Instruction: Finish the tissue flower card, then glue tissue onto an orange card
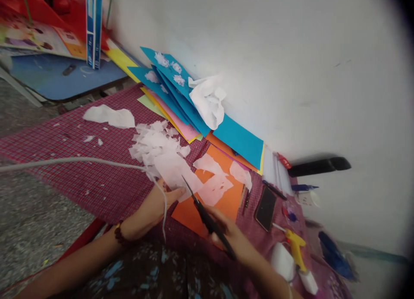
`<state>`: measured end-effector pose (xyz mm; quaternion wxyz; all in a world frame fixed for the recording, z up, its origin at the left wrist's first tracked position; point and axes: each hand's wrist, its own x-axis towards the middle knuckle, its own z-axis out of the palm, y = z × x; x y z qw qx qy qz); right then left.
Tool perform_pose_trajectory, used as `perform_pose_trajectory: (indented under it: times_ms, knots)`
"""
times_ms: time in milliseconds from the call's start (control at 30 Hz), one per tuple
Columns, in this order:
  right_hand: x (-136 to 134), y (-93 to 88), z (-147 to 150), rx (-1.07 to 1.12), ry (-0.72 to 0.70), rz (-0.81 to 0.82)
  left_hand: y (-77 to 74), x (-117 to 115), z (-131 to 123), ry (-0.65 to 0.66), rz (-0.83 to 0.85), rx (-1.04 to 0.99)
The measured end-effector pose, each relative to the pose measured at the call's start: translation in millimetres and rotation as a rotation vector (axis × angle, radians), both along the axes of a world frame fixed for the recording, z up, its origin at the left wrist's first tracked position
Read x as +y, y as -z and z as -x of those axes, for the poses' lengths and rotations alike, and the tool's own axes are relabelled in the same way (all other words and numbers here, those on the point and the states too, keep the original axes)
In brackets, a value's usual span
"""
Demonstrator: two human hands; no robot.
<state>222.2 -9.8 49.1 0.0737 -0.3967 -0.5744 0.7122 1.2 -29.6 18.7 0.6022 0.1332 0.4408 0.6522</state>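
Note:
My left hand (161,202), a beaded bracelet at its wrist, pinches a sheet of thin white tissue paper (176,171) by its near edge. In my right hand (226,230) is a pair of black-handled scissors (210,221), its blades pointing up and left at the tissue's edge. I cannot make out how far the blades are apart. Beyond the held sheet lies a heap of torn white tissue pieces (153,141). More tissue pieces (215,189) lie on an orange sheet of paper (190,215) under and beside my hands.
Blue cards (239,137) with white tufts lean on the wall, crumpled tissue (208,98) on top. A white cord (80,160) crosses over my left forearm. At right are a phone (265,207), a yellow glue gun (296,247) and pens. A blue table (58,81) stands far left.

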Motion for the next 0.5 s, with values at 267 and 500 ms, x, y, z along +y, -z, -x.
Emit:
perform_pose_trajectory:
  times_ms: [267,500]
  knots:
    - [-11,-2.4,-1,-0.049,0.083,-0.02,3.0,-5,-7,0.066,-0.039,0.059]
    - [-18,-1.7,-9,-0.051,0.089,0.043,-0.1,0,8,-0.104,-0.021,-0.033]
